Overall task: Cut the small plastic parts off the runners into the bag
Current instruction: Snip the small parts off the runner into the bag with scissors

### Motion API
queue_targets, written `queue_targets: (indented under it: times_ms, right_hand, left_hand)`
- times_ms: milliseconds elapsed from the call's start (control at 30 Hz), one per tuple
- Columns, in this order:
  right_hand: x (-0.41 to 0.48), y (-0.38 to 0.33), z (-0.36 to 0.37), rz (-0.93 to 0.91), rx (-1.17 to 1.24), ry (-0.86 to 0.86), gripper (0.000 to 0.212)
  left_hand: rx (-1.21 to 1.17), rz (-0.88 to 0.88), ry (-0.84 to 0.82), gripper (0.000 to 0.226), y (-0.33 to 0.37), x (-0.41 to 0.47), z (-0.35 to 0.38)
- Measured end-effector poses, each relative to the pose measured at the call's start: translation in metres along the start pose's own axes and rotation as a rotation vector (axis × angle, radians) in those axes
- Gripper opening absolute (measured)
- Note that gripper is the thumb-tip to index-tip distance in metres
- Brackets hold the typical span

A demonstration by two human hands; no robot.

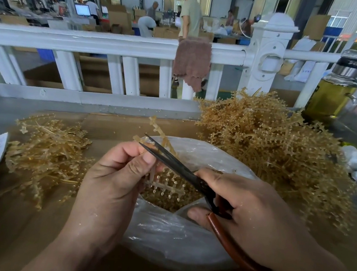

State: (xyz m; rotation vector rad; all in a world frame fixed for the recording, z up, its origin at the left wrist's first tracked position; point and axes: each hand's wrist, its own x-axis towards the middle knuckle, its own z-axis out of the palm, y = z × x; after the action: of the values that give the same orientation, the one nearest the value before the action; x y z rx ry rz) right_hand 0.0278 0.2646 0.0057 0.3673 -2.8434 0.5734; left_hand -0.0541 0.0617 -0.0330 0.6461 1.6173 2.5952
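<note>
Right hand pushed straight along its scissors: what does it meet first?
Probably the runner that the left hand pinches, already between the open blades of the scissors. Depth is hard to judge.

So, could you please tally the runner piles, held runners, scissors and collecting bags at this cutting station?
Runner piles: 2, left pile and right pile
Held runner: 1
Scissors: 1
Collecting bag: 1
Total: 5
</note>
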Motion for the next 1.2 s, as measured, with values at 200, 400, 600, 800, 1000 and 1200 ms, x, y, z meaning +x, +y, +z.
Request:
queue_targets:
  times_ms: [200, 400, 600, 800, 1000, 1200]
  right_hand:
    - [0.0005, 0.001, -0.0008, -0.001, 0.012, 0.014, 0.061]
    - [0.002, 0.001, 0.0007, -0.017, 0.025, 0.015, 0.056]
    - [0.0015, 0.0021, 0.0021, -0.02, 0.041, 0.038, 0.055]
    - [0.0018, 0.0024, 0.0026, -0.027, 0.042, 0.043, 0.053]
    - [0.0023, 0.0031, 0.0031, -0.036, 0.052, 0.063, 0.052]
    - [0.0021, 0.0046, 0.0036, -0.034, 0.069, 0.056, 0.042]
  left_hand:
    - [-0.034, 0.026, -0.006, 0.001, -0.0006, 0.0008, 0.0002]
    - [-0.038, 0.029, 0.0, 0.001, -0.0002, 0.0012, -0.0008]
    - [-0.01, 0.016, 0.008, 0.018, -0.0001, 0.0005, -0.0006]
    - [-0.014, -0.008, -0.02, 0.017, 0.0009, 0.0001, -0.0013]
    - [-0.01, -0.02, -0.025, 0.01, -0.0002, 0.0006, -0.0026]
    - [-0.025, -0.016, -0.026, 0.012, -0.0027, 0.0005, -0.003]
